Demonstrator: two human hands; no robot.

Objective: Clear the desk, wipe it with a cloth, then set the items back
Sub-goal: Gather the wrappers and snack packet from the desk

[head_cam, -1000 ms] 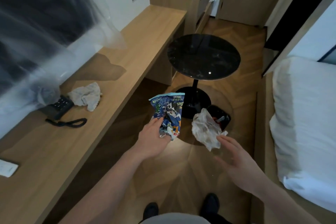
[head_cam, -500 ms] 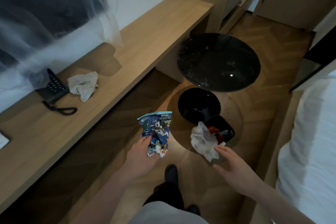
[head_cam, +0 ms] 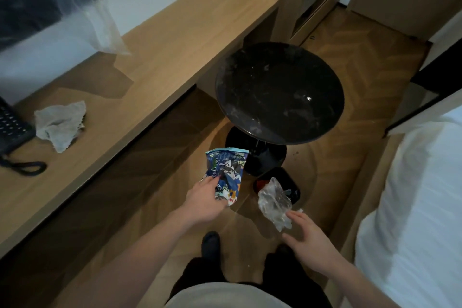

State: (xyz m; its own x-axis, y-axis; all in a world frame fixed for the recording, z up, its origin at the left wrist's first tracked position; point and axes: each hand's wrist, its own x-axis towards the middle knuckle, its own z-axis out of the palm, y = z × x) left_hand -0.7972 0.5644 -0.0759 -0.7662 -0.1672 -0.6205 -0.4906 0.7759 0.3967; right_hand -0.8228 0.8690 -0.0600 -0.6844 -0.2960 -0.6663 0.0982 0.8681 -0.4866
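Note:
My left hand (head_cam: pixel 203 201) grips the lower end of a blue snack bag (head_cam: pixel 227 170) and holds it upright above the floor. My right hand (head_cam: pixel 310 240) pinches a crumpled piece of clear plastic (head_cam: pixel 273 201) at its fingertips, just over a small black bin (head_cam: pixel 292 182) on the floor. The long wooden desk (head_cam: pixel 155 62) runs along the left wall. On it lie a crumpled grey cloth (head_cam: pixel 60 124) and, beside the cloth, a black telephone (head_cam: pixel 12 130) with a coiled cord.
A round black side table (head_cam: pixel 280 92) stands over the bin, its pedestal base right behind it. A bed with white linen (head_cam: pixel 412 207) fills the right side. Clear plastic sheeting (head_cam: pixel 100 20) hangs above the desk. My feet stand on the wooden floor below my hands.
The view has moved forward and tilted down toward the bin. Both hands, still holding the snack bag and the plastic, have come closer to the bin.

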